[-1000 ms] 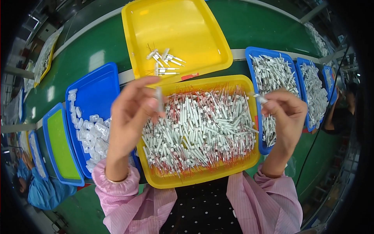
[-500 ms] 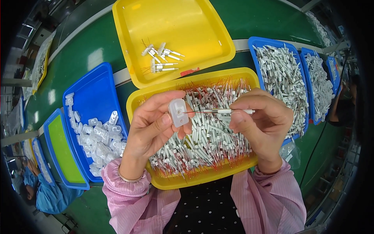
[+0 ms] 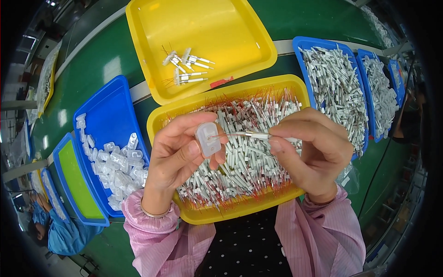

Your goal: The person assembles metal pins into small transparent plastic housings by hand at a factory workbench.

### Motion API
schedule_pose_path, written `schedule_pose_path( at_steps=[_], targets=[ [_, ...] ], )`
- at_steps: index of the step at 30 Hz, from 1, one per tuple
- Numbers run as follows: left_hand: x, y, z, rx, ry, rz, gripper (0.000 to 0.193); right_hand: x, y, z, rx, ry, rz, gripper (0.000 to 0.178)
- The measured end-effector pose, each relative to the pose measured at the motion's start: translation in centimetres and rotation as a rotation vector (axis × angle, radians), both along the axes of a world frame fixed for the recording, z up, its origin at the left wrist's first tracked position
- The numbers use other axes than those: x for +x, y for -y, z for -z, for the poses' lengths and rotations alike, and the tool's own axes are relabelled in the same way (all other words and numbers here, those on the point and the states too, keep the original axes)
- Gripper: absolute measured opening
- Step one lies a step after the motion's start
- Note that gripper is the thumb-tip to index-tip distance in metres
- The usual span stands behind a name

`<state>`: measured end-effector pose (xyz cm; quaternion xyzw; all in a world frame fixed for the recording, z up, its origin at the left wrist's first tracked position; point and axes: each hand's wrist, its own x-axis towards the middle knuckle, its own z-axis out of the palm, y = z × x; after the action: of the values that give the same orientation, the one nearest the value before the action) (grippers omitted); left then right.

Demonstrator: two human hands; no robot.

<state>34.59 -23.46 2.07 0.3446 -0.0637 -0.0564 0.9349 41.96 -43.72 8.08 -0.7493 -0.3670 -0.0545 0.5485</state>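
Between the thumb and fingers of my left hand (image 3: 177,150) is a small translucent white plastic housing (image 3: 209,139), its hollow side facing me. My right hand (image 3: 314,150) pinches a thin white rod with a metal section and wire leads (image 3: 256,135). The rod lies nearly level, its wire end pointing left and reaching the housing's middle. Whether the wire passes through a hole there is too small to tell. Both hands are above a yellow tray (image 3: 196,219) heaped with similar white rods with reddish wires.
A farther yellow tray (image 3: 198,27) holds several housings with rods attached. Loose housings fill part of a blue tray (image 3: 105,99) at left, beside a green-bottomed tray (image 3: 79,177). More rods fill a blue tray (image 3: 299,46) at right. Another person in blue (image 3: 71,235) sits far left.
My right hand has shifted slightly right and down, and the rod with it. The housing has tilted a little and sits slightly lower and left. The whole view has turned slightly.
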Motion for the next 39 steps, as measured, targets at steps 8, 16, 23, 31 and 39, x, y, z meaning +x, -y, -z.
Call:
schedule_pose_path(
  at_steps=[8, 16, 23, 31, 39],
  targets=[
    [0.1, 0.0, 0.0, -0.008, 0.018, -0.006, 0.041, -0.2, 0.1, -0.2, -0.042, 0.108, -0.067, 0.018],
    [0.1, -0.2, -0.1, 0.135, 0.066, -0.028, 0.036, -0.6, 0.3, -0.5, -0.105, 0.226, -0.062, 0.018],
    [0.1, 0.3, -0.7, 0.360, 0.097, -0.061, 0.033, -1.1, -0.2, -0.6, -0.143, 0.238, -0.100, 0.021],
    [-0.6, 1.5, -0.5, 0.388, 0.119, -0.179, 0.033, -0.5, -0.7, 1.0, -0.132, -0.054, -0.003, 0.017],
    [-0.7, 1.6, 0.3, 0.366, 0.115, -0.175, 0.026, -0.4, -1.0, 1.6, -0.154, -0.061, -0.121, 0.009]
  ],
)
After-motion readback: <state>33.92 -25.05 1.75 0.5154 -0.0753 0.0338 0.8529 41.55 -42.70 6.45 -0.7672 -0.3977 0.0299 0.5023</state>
